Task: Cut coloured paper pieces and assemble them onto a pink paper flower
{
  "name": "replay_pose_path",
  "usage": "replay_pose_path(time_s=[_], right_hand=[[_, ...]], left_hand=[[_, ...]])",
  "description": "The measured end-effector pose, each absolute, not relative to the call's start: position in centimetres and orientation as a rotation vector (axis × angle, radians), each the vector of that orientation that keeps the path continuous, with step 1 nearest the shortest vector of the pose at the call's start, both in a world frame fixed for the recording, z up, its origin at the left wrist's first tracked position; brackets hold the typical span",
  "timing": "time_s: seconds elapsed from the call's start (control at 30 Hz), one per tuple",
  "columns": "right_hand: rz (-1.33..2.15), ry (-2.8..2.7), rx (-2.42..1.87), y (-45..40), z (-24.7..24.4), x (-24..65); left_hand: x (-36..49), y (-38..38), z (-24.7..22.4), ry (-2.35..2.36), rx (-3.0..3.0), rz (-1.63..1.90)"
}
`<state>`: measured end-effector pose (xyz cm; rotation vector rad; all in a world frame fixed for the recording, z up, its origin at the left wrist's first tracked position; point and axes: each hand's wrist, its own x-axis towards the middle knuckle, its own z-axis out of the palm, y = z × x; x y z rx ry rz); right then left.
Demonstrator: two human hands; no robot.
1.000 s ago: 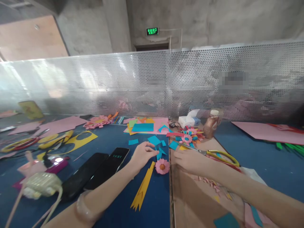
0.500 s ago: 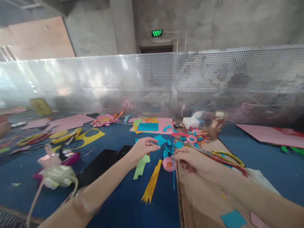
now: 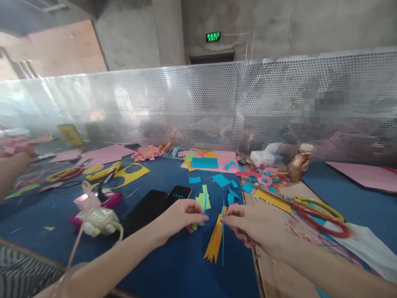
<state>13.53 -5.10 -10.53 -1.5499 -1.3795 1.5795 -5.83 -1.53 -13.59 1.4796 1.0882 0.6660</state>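
Between the thumb and fingers of my left hand (image 3: pixel 186 213) is a short, narrow blue paper strip (image 3: pixel 205 198), held upright. My right hand (image 3: pixel 248 221) pinches a longer, thin blue paper strip (image 3: pixel 223 250) that hangs down over the table. Under and between the hands lie a green paper piece (image 3: pixel 204 194) and a yellow paper piece (image 3: pixel 213 244) with a jagged end. Just beyond them are several blue paper scraps (image 3: pixel 221 180). A pink paper flower is mostly hidden behind my right hand.
Scissors (image 3: pixel 322 213) rest on the cardboard (image 3: pixel 279 277) at right, near a bottle (image 3: pixel 300 163) and a tissue pack (image 3: pixel 265 156). Two dark phones (image 3: pixel 145 207) lie left of centre, beside a corded plug (image 3: pixel 102 221). Another person's hand (image 3: pixel 18 161) is at far left. A perforated metal screen (image 3: pixel 173 107) stands behind.
My left hand has come down and nearer, and now pinches a short blue strip. My right hand still holds its long strip, now lower. The view has shifted; the other person's arm shows more.
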Motion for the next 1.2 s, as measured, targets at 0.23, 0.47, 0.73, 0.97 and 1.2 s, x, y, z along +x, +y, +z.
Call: replay_pose_path(time_s=[0.23,0.47,0.73,0.97,1.2], right_hand=[[1.578,-1.206,-1.435,-4.7,-11.3,13.0],[1.424,-1.159,-1.422,-4.5,-10.9,12.2],[1.436,-1.118,-1.494,-4.0,-10.5,11.7],[1.403,-1.15,-1.488,-3.9,-10.7,11.6],[1.385,-1.142,-1.493,-4.2,-10.5,11.4]], left_hand=[[-4.7,-3.4,-13.3,0.922,1.286,0.629],[-3.9,-4.2,-12.8,0.877,1.162,0.617],[-4.0,-4.1,-13.7,0.818,1.115,0.621],[-4.2,-4.5,-13.1,0.839,1.141,0.611],[-4.0,-4.7,-12.9,0.847,1.147,0.602]])
